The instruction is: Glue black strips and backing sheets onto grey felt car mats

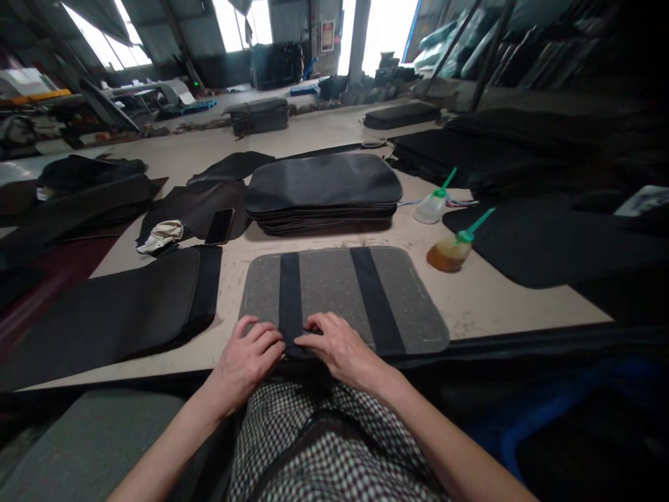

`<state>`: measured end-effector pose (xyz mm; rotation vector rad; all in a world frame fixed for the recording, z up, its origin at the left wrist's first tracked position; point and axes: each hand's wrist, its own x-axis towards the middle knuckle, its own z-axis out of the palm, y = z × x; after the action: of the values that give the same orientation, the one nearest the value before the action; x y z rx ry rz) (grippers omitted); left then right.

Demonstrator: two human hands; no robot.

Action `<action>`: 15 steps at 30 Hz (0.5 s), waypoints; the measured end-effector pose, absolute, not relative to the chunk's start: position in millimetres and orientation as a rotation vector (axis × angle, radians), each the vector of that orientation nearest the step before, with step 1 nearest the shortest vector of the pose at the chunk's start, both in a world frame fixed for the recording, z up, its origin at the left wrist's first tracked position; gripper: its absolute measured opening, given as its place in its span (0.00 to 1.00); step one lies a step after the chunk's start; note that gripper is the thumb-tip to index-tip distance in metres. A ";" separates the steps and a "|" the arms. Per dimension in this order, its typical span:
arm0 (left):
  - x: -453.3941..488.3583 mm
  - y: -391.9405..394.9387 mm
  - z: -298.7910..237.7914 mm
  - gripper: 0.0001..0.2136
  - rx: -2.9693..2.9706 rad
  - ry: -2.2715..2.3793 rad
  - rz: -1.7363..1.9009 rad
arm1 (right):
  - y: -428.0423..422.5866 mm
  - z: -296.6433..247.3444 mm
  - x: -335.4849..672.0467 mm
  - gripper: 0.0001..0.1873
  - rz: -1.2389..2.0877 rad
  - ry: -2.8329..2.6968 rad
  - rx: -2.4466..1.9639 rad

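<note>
A grey felt panel [412,307] with rounded corners lies flat near the table's front edge. Two black strips cross it from back to front, a left strip [290,286] and a right strip [373,293]. My left hand [248,362] rests at the panel's near edge with fingers curled onto the lower end of the left strip. My right hand [339,348] presses the same strip end from the right, fingers bent and close together. Both hands touch the strip where it meets the panel's front edge.
A stack of black panels [324,188] sits behind the grey one. Two glue bottles with green nozzles [449,251] [433,206] stand to the right. A phone [219,226] and a crumpled cloth [162,236] lie left, beside black sheets [104,314].
</note>
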<state>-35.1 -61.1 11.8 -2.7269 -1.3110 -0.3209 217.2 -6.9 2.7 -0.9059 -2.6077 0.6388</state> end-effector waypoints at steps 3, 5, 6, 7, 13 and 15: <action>-33.4 -62.3 13.6 0.09 -2.723 -1.323 -0.311 | -8.0 0.3 218.5 0.19 0.631 -2.606 -0.895; -32.5 -63.2 16.0 0.09 -2.726 -1.341 -0.307 | -8.8 -0.9 219.0 0.20 0.616 -2.613 -0.891; -32.2 -63.8 17.3 0.10 -2.732 -1.351 -0.305 | -9.2 -1.2 219.1 0.21 0.607 -2.621 -0.890; -32.2 -64.4 18.4 0.10 -2.741 -1.361 -0.306 | -9.8 -1.3 219.0 0.21 0.598 -2.630 -0.889; -35.1 -62.6 23.4 0.08 -2.778 -1.487 -0.424 | -14.1 1.7 218.1 0.24 0.494 -2.694 -0.879; -36.9 -55.1 25.1 0.08 -2.758 -1.569 -0.510 | -15.1 2.8 218.2 0.24 0.480 -2.701 -0.872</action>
<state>-36.9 -55.1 25.1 -2.7579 -1.5692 -0.5095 218.2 -15.1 2.8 -0.8724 -2.7010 0.4804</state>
